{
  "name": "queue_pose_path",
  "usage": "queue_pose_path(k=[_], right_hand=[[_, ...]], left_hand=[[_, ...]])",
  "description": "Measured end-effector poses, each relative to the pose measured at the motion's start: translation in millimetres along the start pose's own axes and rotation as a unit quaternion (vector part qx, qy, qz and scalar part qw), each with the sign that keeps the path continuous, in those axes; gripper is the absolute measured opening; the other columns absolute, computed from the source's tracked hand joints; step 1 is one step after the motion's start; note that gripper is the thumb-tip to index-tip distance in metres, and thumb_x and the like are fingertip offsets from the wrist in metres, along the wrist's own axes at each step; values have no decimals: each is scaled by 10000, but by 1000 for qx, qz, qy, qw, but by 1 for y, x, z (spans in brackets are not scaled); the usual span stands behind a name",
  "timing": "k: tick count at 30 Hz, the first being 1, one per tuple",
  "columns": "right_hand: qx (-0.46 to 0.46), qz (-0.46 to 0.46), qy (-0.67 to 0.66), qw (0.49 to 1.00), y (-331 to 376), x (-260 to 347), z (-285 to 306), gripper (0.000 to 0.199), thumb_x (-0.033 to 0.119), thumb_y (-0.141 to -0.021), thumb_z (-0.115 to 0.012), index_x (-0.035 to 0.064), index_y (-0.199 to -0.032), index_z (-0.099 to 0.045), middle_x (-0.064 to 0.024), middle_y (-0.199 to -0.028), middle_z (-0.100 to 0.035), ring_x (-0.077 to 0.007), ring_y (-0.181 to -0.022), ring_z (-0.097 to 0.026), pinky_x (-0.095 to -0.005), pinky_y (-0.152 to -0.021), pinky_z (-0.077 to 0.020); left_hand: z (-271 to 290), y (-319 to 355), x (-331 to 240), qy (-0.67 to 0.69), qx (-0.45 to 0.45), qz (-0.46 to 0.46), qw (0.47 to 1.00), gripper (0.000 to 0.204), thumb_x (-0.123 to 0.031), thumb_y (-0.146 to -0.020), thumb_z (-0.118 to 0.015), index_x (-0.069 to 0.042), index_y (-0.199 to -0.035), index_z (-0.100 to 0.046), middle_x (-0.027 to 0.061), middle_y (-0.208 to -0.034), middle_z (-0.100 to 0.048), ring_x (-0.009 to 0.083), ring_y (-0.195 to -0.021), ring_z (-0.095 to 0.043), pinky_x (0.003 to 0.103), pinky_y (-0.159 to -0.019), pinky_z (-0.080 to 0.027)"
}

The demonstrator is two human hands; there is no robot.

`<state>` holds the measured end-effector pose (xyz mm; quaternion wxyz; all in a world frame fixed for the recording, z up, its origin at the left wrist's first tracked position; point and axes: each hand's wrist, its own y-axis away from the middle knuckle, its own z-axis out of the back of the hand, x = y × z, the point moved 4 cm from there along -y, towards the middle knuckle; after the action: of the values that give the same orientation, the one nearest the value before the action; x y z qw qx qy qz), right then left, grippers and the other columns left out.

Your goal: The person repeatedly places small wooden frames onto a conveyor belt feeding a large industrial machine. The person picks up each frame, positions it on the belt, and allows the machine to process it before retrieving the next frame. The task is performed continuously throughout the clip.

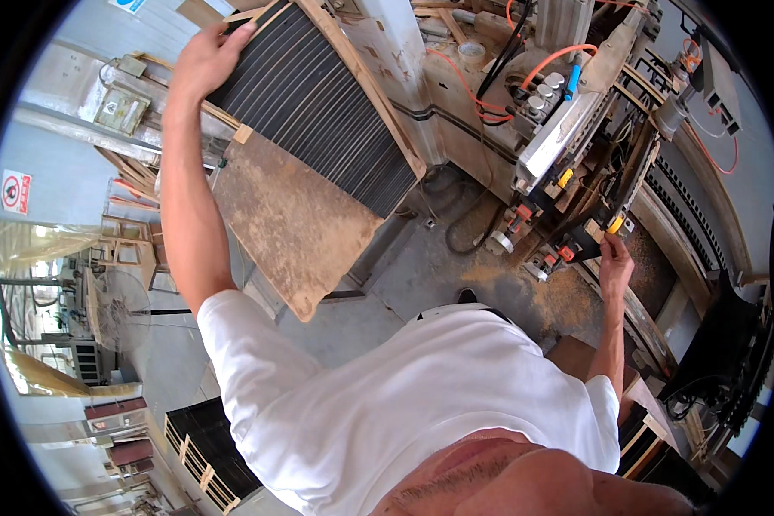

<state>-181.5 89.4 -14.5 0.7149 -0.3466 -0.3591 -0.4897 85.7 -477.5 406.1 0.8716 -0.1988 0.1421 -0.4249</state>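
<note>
My left hand reaches out to the far left, its fingers curled over the end of the black strips. These long, thin strips lie packed side by side in a wooden-edged stack. Which strip the fingers grip is hard to see. At the right, my right hand has its fingertips pinched together at the woodworking machine, just below a yellow part. A small tan block-like end shows beside those fingertips. Whatever is between them is too small to make out.
A worn brown board extends from the stack toward me. Sawdust covers the floor beneath the machine. Orange hoses and a dark floor hose run nearby. Bundled black strips stand behind me at left; a fan is farther left.
</note>
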Motion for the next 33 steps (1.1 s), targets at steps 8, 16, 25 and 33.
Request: queue_pose_path(k=[8,16,25,33], right_hand=[[8,-36,24,999,58,-29,32,185,107,-857,-626,-2,-1001,-666,-89,-756,-658,-142,-722,-608,-287,-687,-481],[-39,-80,126,988,108,-125,140,229,191,-858,-610,60,-1039,-661,-163,-930,-684,-289,-899,-666,-357,-763,-503],[-312,-48,352,881,240,-138,337,271,136,-788,-673,96,-1053,-633,-106,-1094,-638,-336,-992,-584,-416,-841,-468],[-234,-247,357,870,364,-130,344,320,126,-779,-685,66,-1083,-607,-154,-1156,-603,-343,-1051,-558,-416,-888,-449]], left_hand=[[-20,5,-6,-69,-60,56,994,550,-503,-820,-606,-83,-1175,-629,147,-1042,-677,316,-1014,-629,393,-859,-487],[-18,11,-46,-76,-114,42,990,608,-507,-818,-622,-47,-1214,-591,222,-1055,-652,349,-973,-626,406,-845,-474],[-72,211,-274,371,-275,-185,867,349,-218,-996,-401,28,-832,-587,106,-781,-609,192,-729,-595,309,-690,-541],[-275,363,-451,586,243,-61,771,215,-73,-937,-522,66,-1089,-581,111,-924,-662,166,-769,-654,273,-732,-532]])
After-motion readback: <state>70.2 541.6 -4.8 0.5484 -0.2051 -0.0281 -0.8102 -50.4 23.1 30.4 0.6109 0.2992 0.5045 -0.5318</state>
